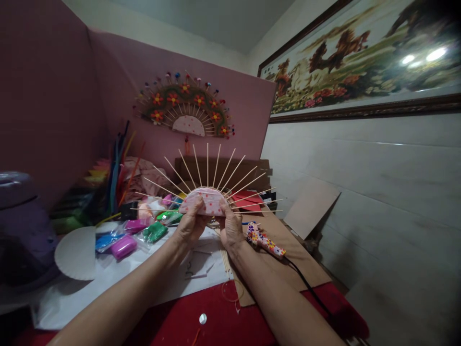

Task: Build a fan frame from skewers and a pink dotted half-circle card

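Note:
Both of my hands hold a half-round fan frame (207,199) upright above the table. Its base is covered in pale pink cloth with red dots, and thin wooden sticks (208,166) spread out from the curved edge like rays. My left hand (192,223) pinches the lower left of the base, thumb on the front. My right hand (231,226) grips the lower right the same way. The fingers behind the base are hidden. Just right of my right hand lies a flower-patterned glue gun (264,240) with a black cord.
A finished-looking flowered fan (187,108) hangs on the pink board behind. Bagged coloured clay (124,246) and a cut paper plate (75,253) lie left. Cardboard (306,269) and red paper (247,202) lie right. A white round piece (202,318) sits on the red cloth (173,327).

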Available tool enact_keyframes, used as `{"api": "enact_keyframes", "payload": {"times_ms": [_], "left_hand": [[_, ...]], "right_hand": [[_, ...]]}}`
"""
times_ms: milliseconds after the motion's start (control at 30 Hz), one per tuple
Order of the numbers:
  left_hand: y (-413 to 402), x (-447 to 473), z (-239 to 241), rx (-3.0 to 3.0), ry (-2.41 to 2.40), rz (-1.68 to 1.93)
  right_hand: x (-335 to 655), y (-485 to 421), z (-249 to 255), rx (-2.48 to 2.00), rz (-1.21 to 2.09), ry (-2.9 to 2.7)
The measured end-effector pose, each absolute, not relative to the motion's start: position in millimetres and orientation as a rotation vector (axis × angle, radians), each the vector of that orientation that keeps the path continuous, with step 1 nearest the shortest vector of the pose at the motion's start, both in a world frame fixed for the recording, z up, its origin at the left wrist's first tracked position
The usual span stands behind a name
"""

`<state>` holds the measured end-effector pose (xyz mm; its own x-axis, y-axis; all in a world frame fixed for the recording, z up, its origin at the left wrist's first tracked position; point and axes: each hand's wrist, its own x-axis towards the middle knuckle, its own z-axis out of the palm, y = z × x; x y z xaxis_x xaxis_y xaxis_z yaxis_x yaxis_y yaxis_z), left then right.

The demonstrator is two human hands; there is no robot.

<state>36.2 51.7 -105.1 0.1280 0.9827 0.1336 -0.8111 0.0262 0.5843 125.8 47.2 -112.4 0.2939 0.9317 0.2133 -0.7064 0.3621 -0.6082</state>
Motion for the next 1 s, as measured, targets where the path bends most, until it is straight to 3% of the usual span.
{"api": "enact_keyframes", "payload": {"times_ms": [1000], "left_hand": [[48.8, 36.3, -108.7, 0.646, 0.325, 1.386]], "right_hand": [[126.3, 47.5, -116.4, -0.526, 1.166, -0.556]]}}
